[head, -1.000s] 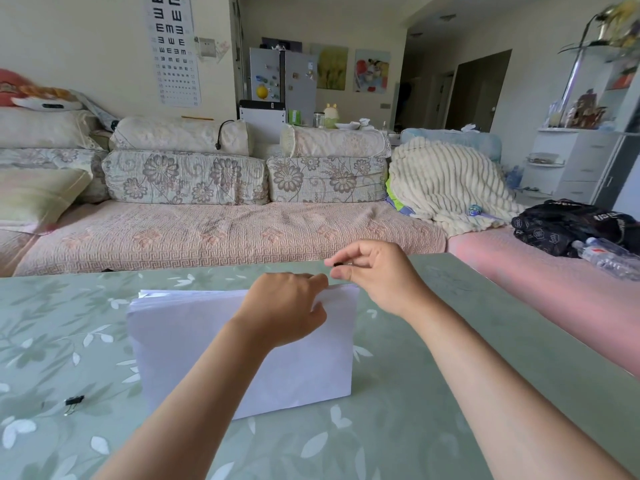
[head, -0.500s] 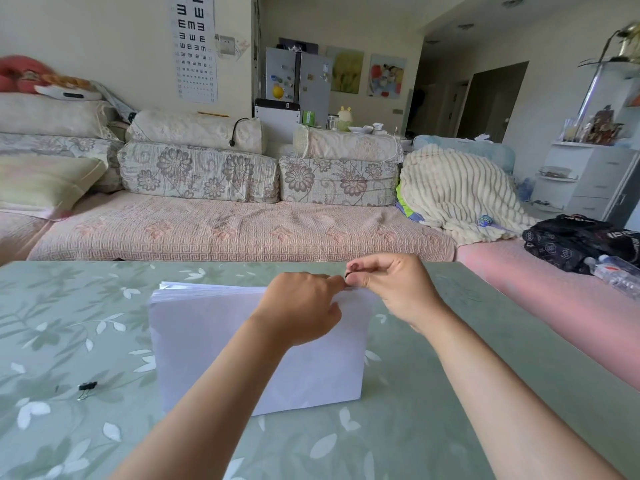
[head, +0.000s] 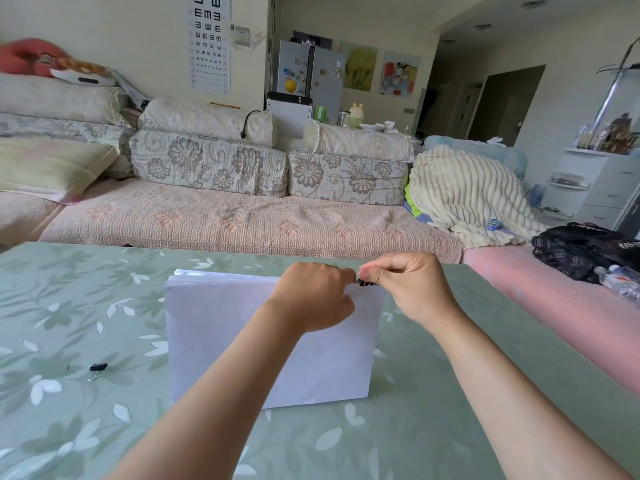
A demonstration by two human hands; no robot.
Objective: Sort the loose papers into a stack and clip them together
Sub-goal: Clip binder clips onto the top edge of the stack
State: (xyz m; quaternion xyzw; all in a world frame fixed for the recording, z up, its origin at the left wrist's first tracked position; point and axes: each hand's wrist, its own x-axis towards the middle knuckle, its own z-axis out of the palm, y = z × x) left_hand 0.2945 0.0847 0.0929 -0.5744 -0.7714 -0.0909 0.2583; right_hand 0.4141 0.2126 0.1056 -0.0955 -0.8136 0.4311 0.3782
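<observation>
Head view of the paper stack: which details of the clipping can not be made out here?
Binder clip: head view, mostly covered by the right hand pinching it; whether it already bites the paper stack is unclear.
Stack's top edge near the clip: head view, hidden behind the left hand gripping it.
Sheet count: head view, edges too fine.
Second clip on the table: head view, too small for detail.

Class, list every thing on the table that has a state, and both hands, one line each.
White paper stack: gathered, held at its top edge.
Small black binder clip: at the stack's top edge, pinched; whether it is clamped on is unclear.
Spare black binder clip: loose on the green leaf-patterned table, untouched.
Left hand: grips the stack's top.
Right hand: pinches the clip.
</observation>
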